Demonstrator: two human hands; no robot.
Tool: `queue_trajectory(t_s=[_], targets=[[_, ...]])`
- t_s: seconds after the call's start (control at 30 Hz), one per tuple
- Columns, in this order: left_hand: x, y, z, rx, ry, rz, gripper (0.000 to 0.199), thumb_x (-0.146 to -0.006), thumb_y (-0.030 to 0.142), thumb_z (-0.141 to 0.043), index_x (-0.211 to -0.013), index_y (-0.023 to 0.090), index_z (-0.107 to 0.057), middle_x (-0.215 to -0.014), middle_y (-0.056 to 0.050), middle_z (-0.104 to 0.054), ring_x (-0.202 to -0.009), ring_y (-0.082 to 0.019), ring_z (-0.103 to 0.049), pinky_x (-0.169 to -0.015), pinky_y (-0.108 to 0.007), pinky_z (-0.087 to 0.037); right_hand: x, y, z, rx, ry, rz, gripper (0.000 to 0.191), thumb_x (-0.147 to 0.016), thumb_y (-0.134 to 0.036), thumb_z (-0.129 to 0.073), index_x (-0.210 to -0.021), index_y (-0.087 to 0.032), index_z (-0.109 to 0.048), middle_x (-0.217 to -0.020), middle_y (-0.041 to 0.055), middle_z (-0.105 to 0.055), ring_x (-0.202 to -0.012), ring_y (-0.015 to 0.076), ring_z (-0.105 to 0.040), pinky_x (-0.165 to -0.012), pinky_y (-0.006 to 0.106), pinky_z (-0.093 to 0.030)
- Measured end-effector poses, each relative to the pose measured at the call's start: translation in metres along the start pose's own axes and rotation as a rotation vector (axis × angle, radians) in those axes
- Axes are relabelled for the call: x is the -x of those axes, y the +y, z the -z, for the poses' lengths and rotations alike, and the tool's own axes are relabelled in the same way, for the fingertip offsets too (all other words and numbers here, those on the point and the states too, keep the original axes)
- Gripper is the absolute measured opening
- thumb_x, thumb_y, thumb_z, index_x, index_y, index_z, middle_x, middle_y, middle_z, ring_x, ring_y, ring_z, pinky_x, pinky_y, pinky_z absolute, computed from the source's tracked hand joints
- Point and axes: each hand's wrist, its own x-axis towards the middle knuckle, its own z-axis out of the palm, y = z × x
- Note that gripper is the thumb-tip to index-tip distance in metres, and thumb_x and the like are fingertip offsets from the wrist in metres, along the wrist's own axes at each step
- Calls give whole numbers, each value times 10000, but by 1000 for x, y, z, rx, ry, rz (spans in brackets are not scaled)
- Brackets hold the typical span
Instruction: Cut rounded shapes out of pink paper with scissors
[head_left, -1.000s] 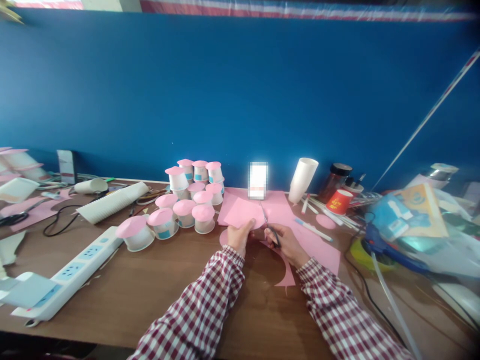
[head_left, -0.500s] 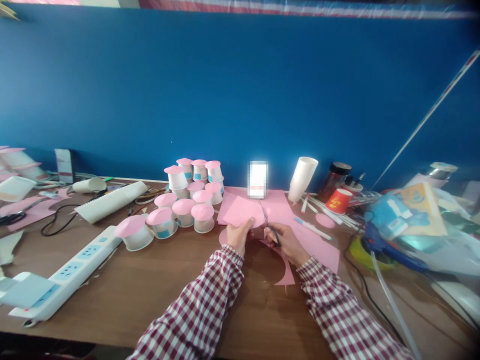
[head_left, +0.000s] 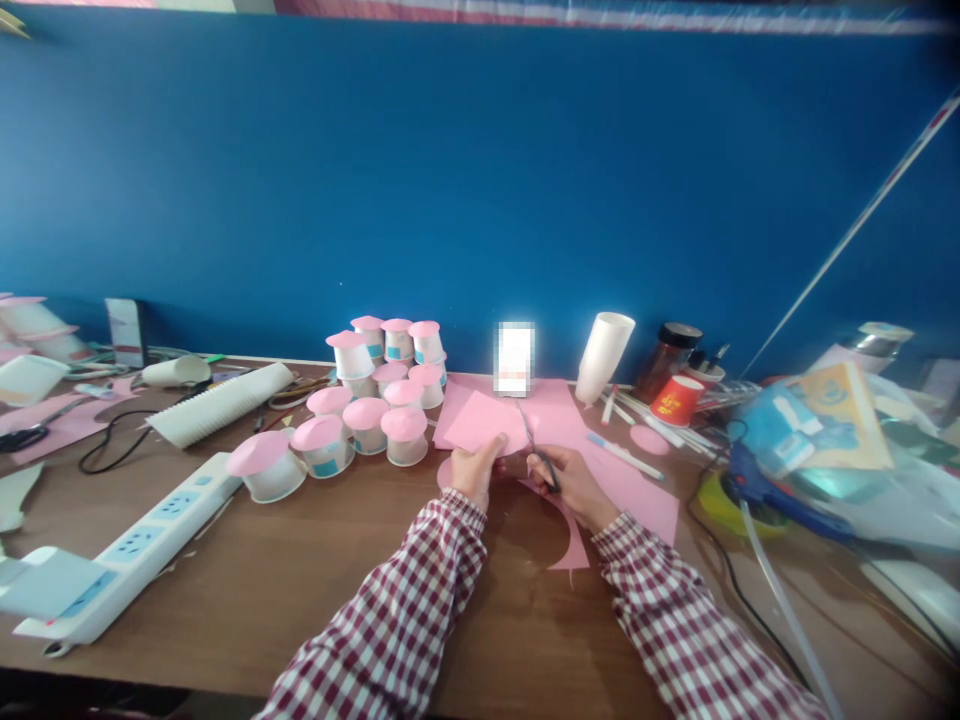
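Note:
My left hand [head_left: 475, 468] grips a sheet of pink paper [head_left: 480, 420] with the thumb on top. Dark-handled scissors [head_left: 543, 458] sit in my right hand [head_left: 568, 482], their blades pointing away from me at the paper's right side. A curved pink strip [head_left: 574, 535] hangs or lies below my right hand. Beneath the held sheet, more pink paper [head_left: 637, 490] is spread on the table. To the left stand several white paper cups with pink paper tops [head_left: 405, 425], some of them stacked.
A white power strip [head_left: 135, 545] and a long stack of white cups [head_left: 225, 405] lie to the left. Behind my hands stand a bright pixelated object [head_left: 514, 358] and tall white cups [head_left: 604, 355]. Rightward are a marker [head_left: 626, 456], a red cup [head_left: 676, 400] and a blue tape dispenser-like object [head_left: 787, 505].
The whole view has shifted very slightly. Both hands, the scissors and the paper keep nearly the same places.

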Motion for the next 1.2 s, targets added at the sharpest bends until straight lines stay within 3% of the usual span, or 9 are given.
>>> queue_trajectory(t_s=[0.43,1.2], targets=[[3,2,-2,-19,-13,-1,273,-526,273,-779,-617,79,-609,-504,-17,-551,-401,-85,-462,-352,-215,-372,-1,2,2,-11,5,-39,320,-710,-462,-670,-710,-149,-602,-559,-26,-525,-478,82,-469,-459,209,-354],[-5,-6,2,-27,-7,4,293,-522,284,-786,-618,74,-606,-506,-19,-553,-406,-84,-467,-360,-214,-390,0,0,1,-18,12,-19,378,-693,-469,-680,-865,-134,-643,-562,-27,-529,-497,89,-480,-486,227,-402]])
